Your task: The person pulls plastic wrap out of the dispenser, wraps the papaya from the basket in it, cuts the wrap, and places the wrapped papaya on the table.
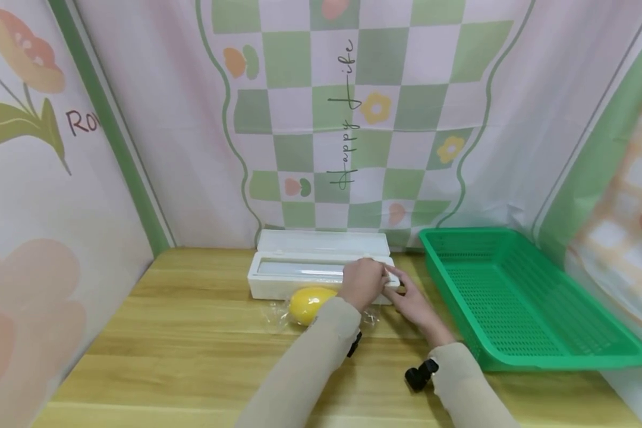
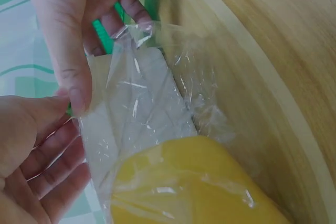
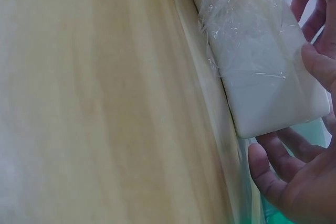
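A white plastic-wrap dispenser [image 1: 278, 288] with its clear lid [image 1: 321, 242] raised shows a roll of film [image 1: 299, 268] inside. Against its front lies a smooth yellow fruit [image 1: 309, 304] in crinkled clear plastic film [image 2: 136, 95], which also drapes over the dispenser's front. My left hand [image 1: 362, 282] is at the dispenser's right end, thumb and forefinger pinching the film along the upper edge. There my right hand [image 1: 413, 304] meets it, its thumb [image 2: 74, 85] pressed to the film edge. Its other fingers [image 3: 265, 171] curl loosely around the dispenser's end.
A green perforated plastic basket [image 1: 455, 297] stands to the right, close by my right hand. The wooden table [image 1: 192, 345] runs back to a patterned cloth [image 1: 289, 113]. More printed cloth [image 1: 75, 208] hangs along the left side.
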### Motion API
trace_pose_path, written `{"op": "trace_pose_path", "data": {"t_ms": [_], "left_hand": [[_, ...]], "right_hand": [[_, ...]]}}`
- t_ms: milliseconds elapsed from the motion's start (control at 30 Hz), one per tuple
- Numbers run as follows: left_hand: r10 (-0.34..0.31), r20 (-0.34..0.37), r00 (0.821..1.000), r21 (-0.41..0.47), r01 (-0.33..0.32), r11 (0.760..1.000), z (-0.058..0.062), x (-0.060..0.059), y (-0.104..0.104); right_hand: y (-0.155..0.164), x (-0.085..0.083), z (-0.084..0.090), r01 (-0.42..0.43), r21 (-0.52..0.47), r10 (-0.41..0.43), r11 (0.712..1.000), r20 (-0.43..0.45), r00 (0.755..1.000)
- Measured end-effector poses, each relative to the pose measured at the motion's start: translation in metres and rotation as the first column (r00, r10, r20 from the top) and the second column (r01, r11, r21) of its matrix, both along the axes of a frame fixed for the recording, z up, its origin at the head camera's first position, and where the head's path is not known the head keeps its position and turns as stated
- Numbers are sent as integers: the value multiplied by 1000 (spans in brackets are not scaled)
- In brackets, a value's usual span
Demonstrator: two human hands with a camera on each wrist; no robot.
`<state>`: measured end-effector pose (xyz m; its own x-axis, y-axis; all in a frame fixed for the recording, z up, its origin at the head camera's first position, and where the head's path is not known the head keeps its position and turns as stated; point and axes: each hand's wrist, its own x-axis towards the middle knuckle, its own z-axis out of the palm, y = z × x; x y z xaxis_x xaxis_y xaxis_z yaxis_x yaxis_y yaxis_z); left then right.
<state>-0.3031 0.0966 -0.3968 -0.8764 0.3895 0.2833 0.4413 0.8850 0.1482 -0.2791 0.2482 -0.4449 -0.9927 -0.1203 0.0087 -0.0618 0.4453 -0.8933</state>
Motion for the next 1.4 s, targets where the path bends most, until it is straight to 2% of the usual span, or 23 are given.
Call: {"op": "trace_pose_path", "data": {"t_ms": [167, 300, 433, 600, 700, 867, 1067, 1400], "left_hand": [[-7, 77, 997, 35, 4, 999, -2, -2, -3], [-19, 96, 995, 62, 13, 998, -4, -4, -7], [-20, 80, 997, 41, 17, 999, -3, -4, -8], [45, 15, 999, -75, -44, 996, -1, 0, -7], [61, 21, 998, -72, -60, 996, 0, 0, -8], [36, 69, 997, -19, -34, 999, 3, 0, -12], [23, 95, 995, -52, -18, 998, 7, -1, -16], [-17, 113, 993, -30, 20, 999, 9, 1, -23]], "right_hand": [[0, 0, 0, 0, -3, 0, 1000, -16, 1000], [-2, -1, -1, 11, -6, -11, 1000, -17, 1000], [-1, -3, -3, 14, -11, -14, 1000, -6, 1000], [1, -4, -4, 6, -20, -6, 1000, 10, 1000], [2, -4, -3, 12, -20, -12, 1000, 9, 1000], [0, -3, -3, 20, -19, -20, 1000, 1, 1000], [1, -4, -6, 29, -20, -29, 999, 3, 1000], [2, -4, -6, 22, -2, -22, 1000, -3, 1000]]}}
